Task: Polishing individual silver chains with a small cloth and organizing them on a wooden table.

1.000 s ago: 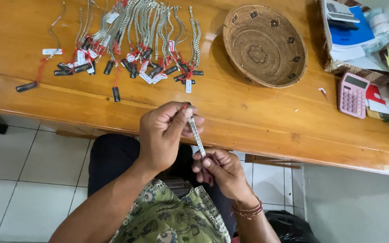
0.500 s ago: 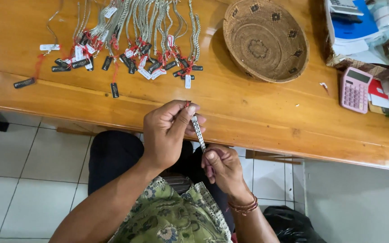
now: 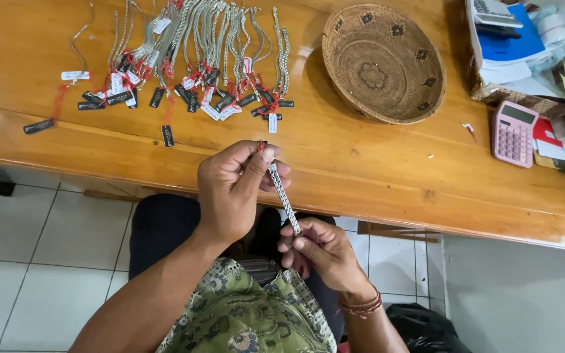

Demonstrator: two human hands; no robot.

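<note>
Over the long wooden table's (image 3: 374, 170) near edge I see a silver woven chain bracelet (image 3: 284, 199) stretched taut, left hand (image 3: 237, 189) pinching its upper end, right hand (image 3: 322, 252) pinching the lower; tagged silver chains (image 3: 191, 59) and a round woven basket (image 3: 382, 62) lie beyond.

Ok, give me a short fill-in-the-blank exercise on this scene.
1. Both hands hold one silver braided chain bracelet stretched between the left hand and the ____ hand.
2. The round woven basket is ____ inside.
3. The calculator on the wooden table is ____ in colour.

Missing words: right; empty; pink
</note>
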